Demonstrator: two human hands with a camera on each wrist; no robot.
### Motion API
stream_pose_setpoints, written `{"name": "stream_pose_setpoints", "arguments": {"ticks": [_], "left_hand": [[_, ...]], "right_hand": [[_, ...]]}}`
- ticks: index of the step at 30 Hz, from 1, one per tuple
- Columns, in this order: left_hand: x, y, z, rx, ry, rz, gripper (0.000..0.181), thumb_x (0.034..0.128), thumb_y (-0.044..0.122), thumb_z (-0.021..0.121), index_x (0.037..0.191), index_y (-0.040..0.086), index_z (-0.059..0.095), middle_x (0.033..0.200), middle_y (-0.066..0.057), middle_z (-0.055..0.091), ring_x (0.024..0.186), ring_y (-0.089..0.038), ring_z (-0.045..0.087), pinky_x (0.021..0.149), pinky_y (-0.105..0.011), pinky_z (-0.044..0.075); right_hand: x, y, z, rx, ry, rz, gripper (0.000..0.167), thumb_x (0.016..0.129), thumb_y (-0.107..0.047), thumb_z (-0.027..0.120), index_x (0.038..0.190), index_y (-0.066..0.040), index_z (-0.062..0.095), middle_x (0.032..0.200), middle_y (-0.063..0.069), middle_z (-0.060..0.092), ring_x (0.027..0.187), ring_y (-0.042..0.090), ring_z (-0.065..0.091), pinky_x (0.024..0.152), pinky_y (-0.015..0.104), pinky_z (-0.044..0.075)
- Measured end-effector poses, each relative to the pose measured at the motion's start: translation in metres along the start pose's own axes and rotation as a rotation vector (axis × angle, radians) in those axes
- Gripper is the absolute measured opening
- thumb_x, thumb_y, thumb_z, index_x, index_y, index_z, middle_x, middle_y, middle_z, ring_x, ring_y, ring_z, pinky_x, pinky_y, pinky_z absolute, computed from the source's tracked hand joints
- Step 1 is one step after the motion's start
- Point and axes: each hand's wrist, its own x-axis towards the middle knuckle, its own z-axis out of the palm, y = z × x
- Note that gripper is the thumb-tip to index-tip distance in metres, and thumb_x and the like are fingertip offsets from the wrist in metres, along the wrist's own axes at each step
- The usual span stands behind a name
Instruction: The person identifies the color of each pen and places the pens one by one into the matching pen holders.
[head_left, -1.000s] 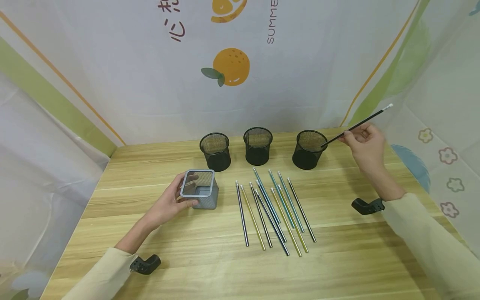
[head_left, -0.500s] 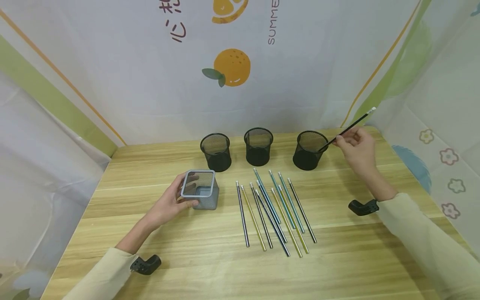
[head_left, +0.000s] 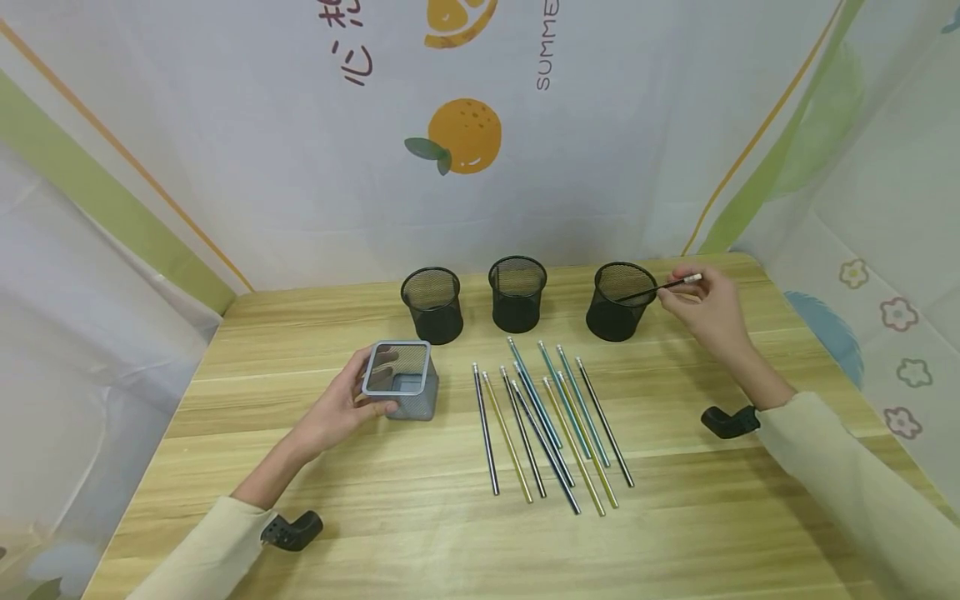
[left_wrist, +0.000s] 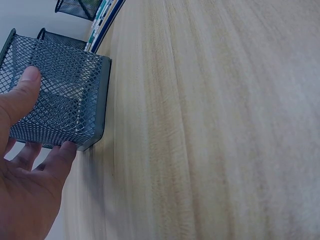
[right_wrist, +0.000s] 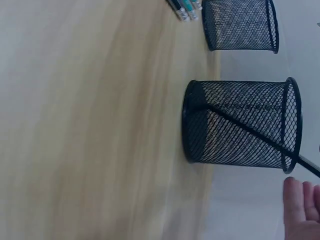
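Note:
My left hand [head_left: 339,410] holds a grey square mesh pencil holder [head_left: 414,403] upright on the table, thumb on one side and fingers on another. In the left wrist view its thumb lies against the mesh wall [left_wrist: 60,95]. At the right, a black pencil [head_left: 645,293] leans inside a round black mesh cup [head_left: 613,320], its white eraser end sticking out past the rim. My right hand [head_left: 708,308] is beside that rim, fingers loosely extended near the pencil's upper part. The right wrist view has the fingertips [right_wrist: 292,192] just apart from the pencil [right_wrist: 250,131].
Two more round black mesh cups, the left one [head_left: 438,323] and the middle one [head_left: 516,312], stand along the back of the wooden table [head_left: 420,517]. Several blue, yellow and dark pencils [head_left: 558,417] lie loosely together in the middle. A printed curtain [head_left: 570,183] hangs behind.
The right hand has moved left toward the right cup. The black pencil has gone deeper into it and tipped lower against the rim, and the fingers have let go. The left hand stays still.

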Motion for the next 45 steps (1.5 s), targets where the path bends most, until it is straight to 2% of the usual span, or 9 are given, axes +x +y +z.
{"name": "stream_pose_setpoints", "arguments": {"ticks": [4,6,19,26,31,37,45], "left_hand": [[0.0,0.0,0.0,-0.003,-0.002,0.004,0.081,0.0884,-0.009,0.074,0.155,0.007,0.03,0.156,-0.018,0.035,0.144,-0.042,0.032,0.108,-0.058,0.039],[-0.001,0.0,-0.001,-0.002,0.0,0.004,0.081,0.0885,-0.009,0.074,0.155,0.007,0.031,0.156,-0.018,0.036,0.144,-0.042,0.032,0.108,-0.057,0.039],[-0.001,-0.001,-0.001,-0.001,0.001,0.0,0.08,0.089,-0.009,0.073,0.155,0.006,0.03,0.156,-0.019,0.035,0.144,-0.043,0.031,0.109,-0.058,0.038],[0.0,0.0,0.0,0.005,-0.002,0.009,0.079,0.0897,-0.01,0.072,0.155,0.003,0.029,0.156,-0.021,0.035,0.144,-0.045,0.03,0.109,-0.06,0.037],[0.0,0.0,0.001,0.003,-0.003,0.01,0.078,0.0897,-0.01,0.072,0.154,0.003,0.029,0.156,-0.023,0.034,0.144,-0.045,0.029,0.109,-0.061,0.036],[0.0,-0.002,0.001,0.011,0.002,0.015,0.079,0.0893,-0.01,0.072,0.154,0.002,0.029,0.156,-0.022,0.035,0.143,-0.046,0.03,0.109,-0.061,0.036],[0.0,-0.004,0.001,0.023,0.005,0.011,0.08,0.0893,-0.009,0.072,0.155,0.004,0.028,0.156,-0.02,0.036,0.144,-0.044,0.031,0.109,-0.059,0.037]], "right_hand": [[-0.005,0.007,-0.007,-0.144,-0.056,0.072,0.04,0.095,-0.009,0.072,0.124,0.013,0.055,0.115,0.021,0.062,0.092,-0.002,0.061,0.076,0.009,0.052],[-0.007,0.008,-0.01,-0.169,-0.084,0.092,0.045,0.096,-0.014,0.072,0.125,0.015,0.054,0.117,0.028,0.061,0.091,-0.003,0.06,0.077,0.008,0.05],[-0.015,0.01,-0.01,-0.205,-0.236,0.157,0.037,0.096,-0.01,0.071,0.117,0.017,0.057,0.107,0.025,0.064,0.082,-0.001,0.062,0.072,0.012,0.054],[-0.018,0.017,-0.006,-0.179,-0.314,0.196,0.033,0.095,-0.003,0.069,0.116,0.019,0.057,0.103,0.025,0.067,0.081,0.005,0.066,0.072,0.018,0.058],[-0.022,0.013,-0.002,-0.169,-0.335,0.202,0.031,0.094,-0.003,0.07,0.114,0.017,0.057,0.101,0.021,0.068,0.081,0.007,0.066,0.072,0.023,0.06],[-0.024,0.012,0.002,-0.182,-0.363,0.214,0.032,0.095,-0.006,0.07,0.114,0.017,0.058,0.102,0.023,0.068,0.081,0.009,0.067,0.071,0.022,0.059],[-0.024,0.019,0.008,-0.184,-0.393,0.215,0.028,0.097,-0.006,0.068,0.113,0.017,0.059,0.1,0.021,0.069,0.083,0.022,0.071,0.072,0.028,0.061]]}}
